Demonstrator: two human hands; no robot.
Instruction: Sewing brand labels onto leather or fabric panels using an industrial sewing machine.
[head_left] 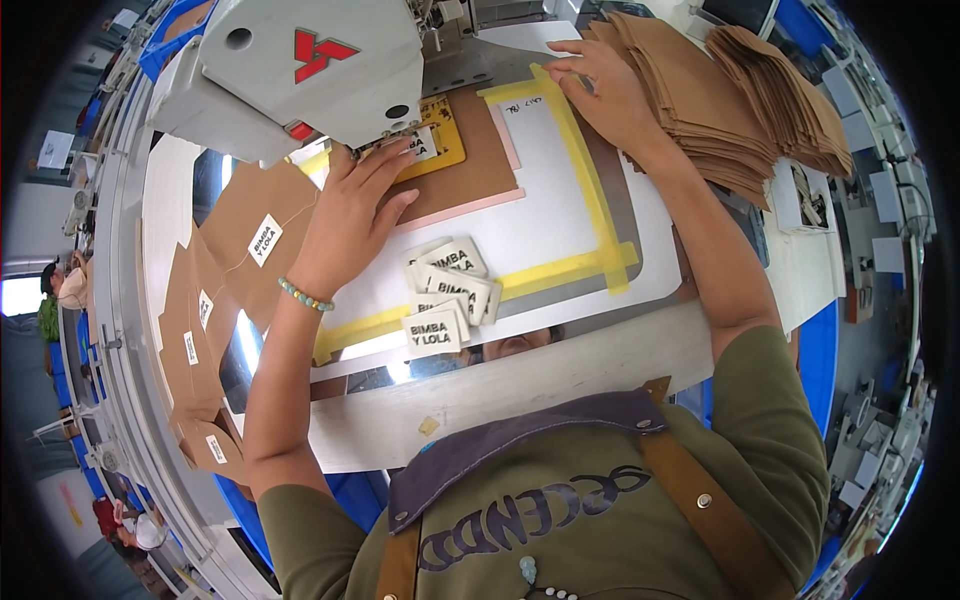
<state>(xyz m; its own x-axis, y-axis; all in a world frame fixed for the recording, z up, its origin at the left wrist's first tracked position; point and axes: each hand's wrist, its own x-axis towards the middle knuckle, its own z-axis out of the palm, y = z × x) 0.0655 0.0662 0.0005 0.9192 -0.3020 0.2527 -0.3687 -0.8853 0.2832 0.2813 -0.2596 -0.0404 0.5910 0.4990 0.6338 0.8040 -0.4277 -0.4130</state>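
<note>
My left hand (350, 210) lies under the sewing machine head (320, 60), fingers extended and resting beside a white label (425, 143) on a yellow plate (448, 150). Beneath is a brown cardboard sheet (465, 195) in pink-edged guides, on a white board (550, 190) bordered with yellow tape. Part of the label and plate is hidden by my fingers and the machine. My right hand (595, 90) is open, fingers loosely bent at the board's upper right corner, beside the tape. Several loose white labels (450, 295) are piled on the board below the cardboard.
Brown pieces (240, 200) with sewn labels, linked by thread, spread at the left. Stacks of brown pieces (690, 120) lie at upper right, above a white box (805, 200) of small items. A blue bin (170, 35) is at upper left. Other people (135, 530) work far left.
</note>
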